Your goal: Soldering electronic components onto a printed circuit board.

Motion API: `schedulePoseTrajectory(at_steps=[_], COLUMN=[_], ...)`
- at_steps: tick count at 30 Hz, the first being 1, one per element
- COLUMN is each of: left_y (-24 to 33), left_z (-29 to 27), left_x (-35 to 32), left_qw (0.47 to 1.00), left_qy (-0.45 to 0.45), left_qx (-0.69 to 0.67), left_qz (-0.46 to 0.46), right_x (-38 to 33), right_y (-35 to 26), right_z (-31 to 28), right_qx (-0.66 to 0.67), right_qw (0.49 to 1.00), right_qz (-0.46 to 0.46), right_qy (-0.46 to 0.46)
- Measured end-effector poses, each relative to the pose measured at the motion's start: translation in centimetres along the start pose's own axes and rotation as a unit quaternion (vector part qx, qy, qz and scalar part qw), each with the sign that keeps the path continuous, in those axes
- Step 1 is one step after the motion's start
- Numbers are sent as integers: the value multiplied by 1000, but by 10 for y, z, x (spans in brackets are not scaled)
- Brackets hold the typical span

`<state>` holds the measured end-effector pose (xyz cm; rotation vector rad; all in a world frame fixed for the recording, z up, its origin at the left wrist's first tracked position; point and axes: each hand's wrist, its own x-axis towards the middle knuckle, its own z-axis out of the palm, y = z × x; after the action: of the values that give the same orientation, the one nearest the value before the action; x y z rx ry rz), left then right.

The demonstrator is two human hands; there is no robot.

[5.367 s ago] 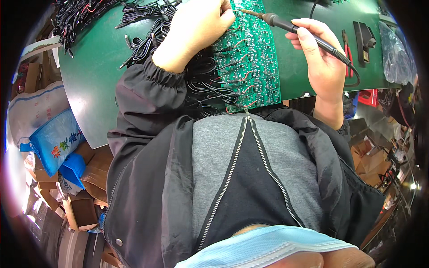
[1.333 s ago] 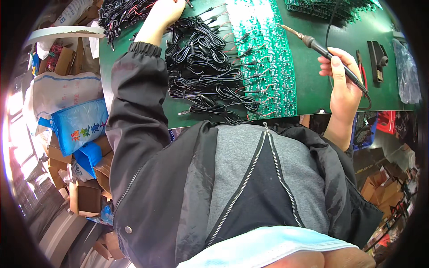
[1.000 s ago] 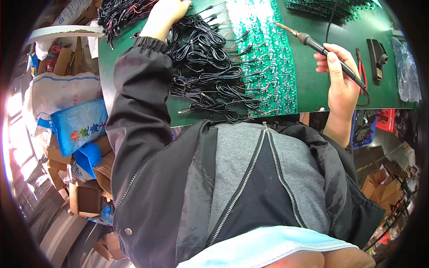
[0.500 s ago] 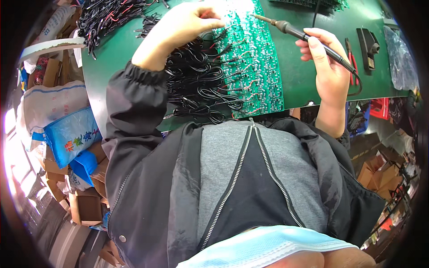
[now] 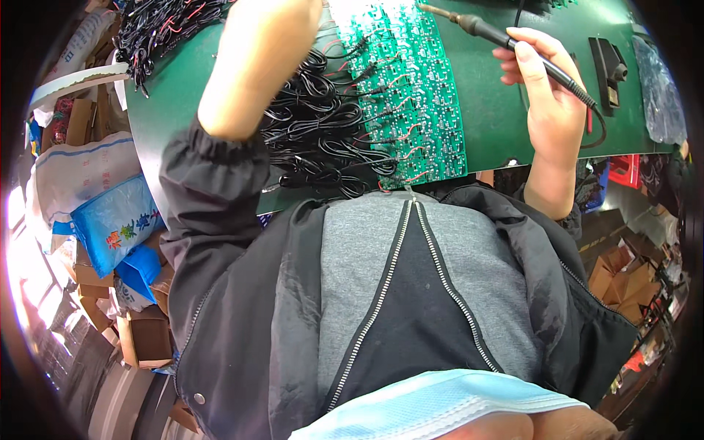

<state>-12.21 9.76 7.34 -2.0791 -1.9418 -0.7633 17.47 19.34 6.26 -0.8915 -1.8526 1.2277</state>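
Note:
My right hand [image 5: 546, 84] is wrapped round the dark handle of a soldering iron [image 5: 493, 33], whose tip points left over the far part of a green circuit board panel [image 5: 440, 117]. Blurred and cut off by the upper edge, my left hand [image 5: 275, 37] is above the far left of the cables; its fingers do not show. Several coiled black cables [image 5: 315, 121] lie along the panel's left side. Short red wires [image 5: 415, 133] run from their ends onto the boards. Bright glare washes out the panel's far end.
A thick pile of black cables [image 5: 158, 37] lies at the table's far left. On the right of the green table [image 5: 488, 121] are a black stand [image 5: 606, 73] and a clear plastic bag [image 5: 660, 95]. Cardboard boxes [image 5: 143, 339] and sacks [image 5: 99, 172] crowd the left side.
My left hand has moved away from me and left, its fingers passing out of view. My right hand and the soldering iron have shifted slightly right, the tip lifting toward the upper edge.

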Motion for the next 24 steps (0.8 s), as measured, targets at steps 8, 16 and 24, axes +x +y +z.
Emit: schedulePoseTrajectory(at_steps=[8, 16, 24], left_y=[6, 8, 11], left_z=[70, 71, 75], left_x=[-2, 2, 3], left_qw=[990, 981, 970], left_qy=[3, -2, -41], left_qx=[-108, -159, -160], left_qz=[-90, -112, -179], right_x=[8, 8, 11], right_y=[1, -1, -4], right_z=[12, 20, 27], right_qx=[8, -1, -3], right_qw=[1000, 1000, 999], right_qz=[-18, -4, 16], right_qy=[-14, -27, -47])
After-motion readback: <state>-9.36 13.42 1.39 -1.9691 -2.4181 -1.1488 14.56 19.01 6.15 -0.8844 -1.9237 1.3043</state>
